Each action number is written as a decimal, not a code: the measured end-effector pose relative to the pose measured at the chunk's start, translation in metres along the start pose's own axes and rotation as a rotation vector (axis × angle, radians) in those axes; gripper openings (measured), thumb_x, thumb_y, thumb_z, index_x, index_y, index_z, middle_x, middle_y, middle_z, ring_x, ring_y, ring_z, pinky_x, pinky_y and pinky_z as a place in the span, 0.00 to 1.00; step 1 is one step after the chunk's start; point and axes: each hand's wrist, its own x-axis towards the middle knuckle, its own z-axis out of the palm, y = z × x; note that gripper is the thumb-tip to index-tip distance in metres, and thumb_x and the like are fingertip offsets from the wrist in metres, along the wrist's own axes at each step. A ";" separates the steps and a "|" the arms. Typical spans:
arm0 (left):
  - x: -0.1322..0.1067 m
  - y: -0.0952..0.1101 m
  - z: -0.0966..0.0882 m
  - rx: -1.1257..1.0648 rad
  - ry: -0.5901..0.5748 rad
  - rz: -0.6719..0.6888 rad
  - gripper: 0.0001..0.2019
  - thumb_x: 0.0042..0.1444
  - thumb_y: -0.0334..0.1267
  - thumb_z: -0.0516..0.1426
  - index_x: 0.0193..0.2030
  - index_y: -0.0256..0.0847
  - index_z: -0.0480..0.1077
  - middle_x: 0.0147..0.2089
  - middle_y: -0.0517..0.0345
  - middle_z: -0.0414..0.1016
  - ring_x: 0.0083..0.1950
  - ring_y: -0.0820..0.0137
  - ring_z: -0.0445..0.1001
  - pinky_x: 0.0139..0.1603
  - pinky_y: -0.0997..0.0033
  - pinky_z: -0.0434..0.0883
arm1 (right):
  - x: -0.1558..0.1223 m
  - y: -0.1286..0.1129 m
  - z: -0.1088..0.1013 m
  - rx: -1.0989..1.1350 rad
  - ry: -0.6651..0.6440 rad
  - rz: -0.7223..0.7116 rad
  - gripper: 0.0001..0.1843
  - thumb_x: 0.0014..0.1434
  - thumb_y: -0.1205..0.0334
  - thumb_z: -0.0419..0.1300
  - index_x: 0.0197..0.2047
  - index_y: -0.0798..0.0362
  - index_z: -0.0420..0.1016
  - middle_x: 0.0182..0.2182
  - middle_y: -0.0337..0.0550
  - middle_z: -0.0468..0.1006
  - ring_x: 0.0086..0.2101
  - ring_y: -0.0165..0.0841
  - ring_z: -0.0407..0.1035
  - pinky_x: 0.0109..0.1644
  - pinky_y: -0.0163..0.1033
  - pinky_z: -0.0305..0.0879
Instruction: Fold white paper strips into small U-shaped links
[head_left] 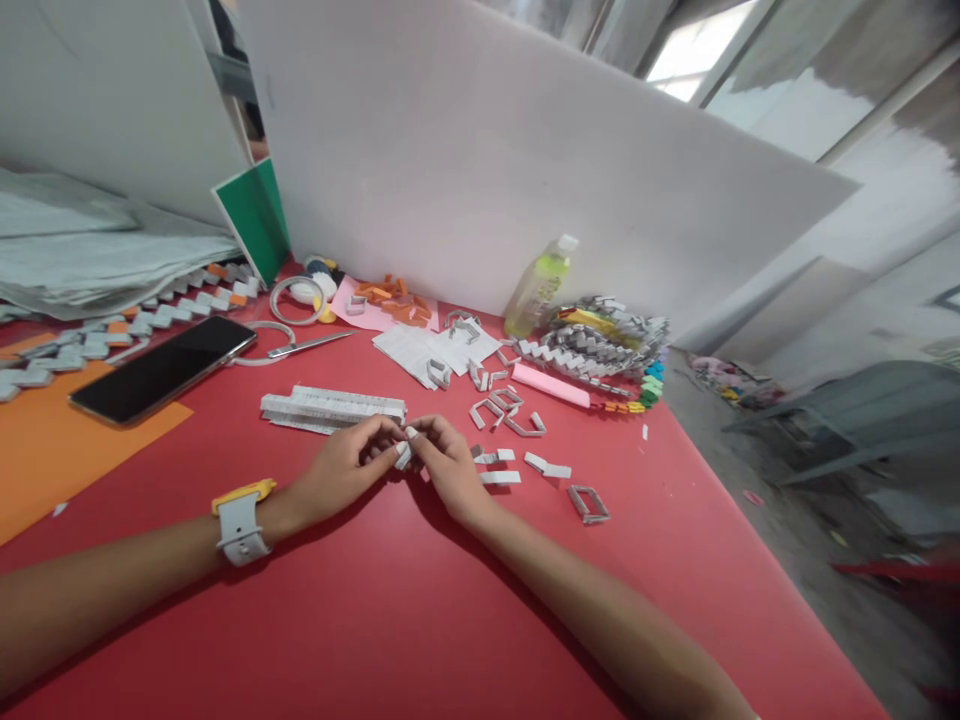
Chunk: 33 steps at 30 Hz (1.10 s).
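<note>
Right forearm point(592, 600) and left forearm point(127, 575) come in low over the red counter point(375, 640); watch point(242, 528), pale strap, on the left wrist. From where I stand, one small folded paper piece point(403, 456) sits between both hands. Left hand point(352, 460) pinches it, thumb against fingers; right hand point(452, 472) grips it from the other side, fingertips almost meeting. Can't tell if the piece touches the counter.

Just beyond the left hand: stack of folded strips point(330, 408), printed paper. Right beside the right hand: loose short strips point(500, 477); farther right, a four-sided paper frame point(589, 505). Past the right hand, bent strips point(525, 425) scattered, then a pink strip point(551, 386).

Farther out beyond both hands: pale paper sheets point(409, 352), some bent pieces on them, and behind those a pink sheet point(343, 300) with orange folded pieces point(394, 295). Past the right hand, bottle point(540, 285) of yellow-green liquid, bundled zigzag paper chain point(611, 335) next to it, mostly grey, coloured at one end. Past the left hand, scissors point(311, 345) and a tape roll point(274, 298). Farther left of that hand, phone point(165, 370), face up, partly over an orange sheet point(75, 450).
</note>
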 end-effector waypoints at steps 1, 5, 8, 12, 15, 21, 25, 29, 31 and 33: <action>0.000 0.000 0.000 0.001 0.002 0.000 0.11 0.60 0.46 0.54 0.41 0.40 0.68 0.32 0.56 0.77 0.34 0.66 0.78 0.36 0.68 0.74 | 0.000 0.000 0.000 -0.006 0.001 -0.002 0.11 0.55 0.53 0.62 0.36 0.51 0.70 0.28 0.35 0.72 0.27 0.27 0.65 0.34 0.36 0.66; 0.000 0.002 0.000 0.022 0.014 -0.005 0.12 0.59 0.46 0.54 0.39 0.40 0.68 0.32 0.56 0.77 0.33 0.67 0.77 0.34 0.68 0.74 | 0.000 0.000 0.000 -0.020 -0.009 -0.002 0.10 0.56 0.53 0.61 0.36 0.51 0.70 0.28 0.35 0.71 0.27 0.27 0.65 0.34 0.35 0.65; 0.000 0.003 -0.001 0.037 0.001 -0.009 0.12 0.59 0.47 0.53 0.39 0.40 0.68 0.32 0.56 0.78 0.33 0.66 0.77 0.34 0.69 0.73 | -0.001 -0.001 0.000 -0.037 -0.014 0.000 0.10 0.56 0.54 0.61 0.35 0.51 0.69 0.28 0.35 0.71 0.28 0.28 0.65 0.34 0.35 0.65; 0.000 0.002 -0.001 0.065 -0.017 -0.016 0.13 0.60 0.48 0.52 0.38 0.40 0.67 0.32 0.56 0.78 0.33 0.66 0.77 0.33 0.69 0.72 | -0.002 -0.002 0.000 -0.097 -0.025 -0.009 0.07 0.58 0.56 0.58 0.35 0.51 0.69 0.28 0.35 0.70 0.28 0.27 0.64 0.34 0.35 0.63; 0.000 0.003 -0.001 0.086 -0.018 -0.022 0.12 0.59 0.48 0.52 0.38 0.40 0.67 0.32 0.56 0.77 0.33 0.66 0.77 0.32 0.69 0.72 | -0.003 -0.004 0.000 -0.150 -0.033 -0.015 0.06 0.60 0.57 0.56 0.36 0.51 0.69 0.29 0.35 0.70 0.28 0.28 0.64 0.34 0.35 0.63; 0.000 0.004 0.000 0.055 -0.017 -0.017 0.12 0.59 0.47 0.52 0.38 0.40 0.67 0.32 0.57 0.77 0.32 0.68 0.76 0.33 0.70 0.72 | -0.003 -0.003 -0.001 -0.225 -0.045 -0.043 0.07 0.61 0.57 0.55 0.36 0.51 0.69 0.29 0.36 0.71 0.30 0.29 0.66 0.36 0.36 0.64; -0.001 0.003 -0.001 0.099 -0.039 -0.031 0.12 0.60 0.47 0.52 0.38 0.40 0.67 0.32 0.57 0.76 0.32 0.68 0.76 0.33 0.70 0.70 | -0.002 -0.001 -0.002 -0.292 -0.055 -0.067 0.08 0.62 0.57 0.53 0.37 0.51 0.69 0.30 0.37 0.72 0.31 0.30 0.67 0.38 0.37 0.64; -0.002 0.001 -0.002 0.157 -0.048 -0.044 0.13 0.60 0.47 0.51 0.38 0.40 0.67 0.32 0.57 0.76 0.33 0.67 0.74 0.34 0.69 0.68 | -0.002 -0.001 -0.002 -0.357 -0.067 -0.071 0.08 0.62 0.58 0.52 0.38 0.51 0.68 0.32 0.38 0.73 0.33 0.31 0.68 0.39 0.37 0.65; -0.001 0.001 -0.002 0.176 -0.046 -0.047 0.13 0.59 0.47 0.51 0.38 0.40 0.68 0.32 0.57 0.76 0.32 0.67 0.73 0.33 0.69 0.68 | -0.002 -0.001 -0.002 -0.380 -0.068 -0.074 0.08 0.62 0.58 0.51 0.38 0.51 0.68 0.33 0.39 0.74 0.34 0.31 0.69 0.40 0.38 0.65; -0.001 0.001 -0.002 0.170 -0.044 -0.047 0.13 0.59 0.47 0.51 0.38 0.39 0.68 0.32 0.57 0.76 0.32 0.67 0.73 0.33 0.69 0.67 | -0.001 -0.001 -0.002 -0.402 -0.066 -0.080 0.07 0.62 0.59 0.51 0.38 0.51 0.68 0.34 0.39 0.74 0.35 0.32 0.69 0.41 0.38 0.65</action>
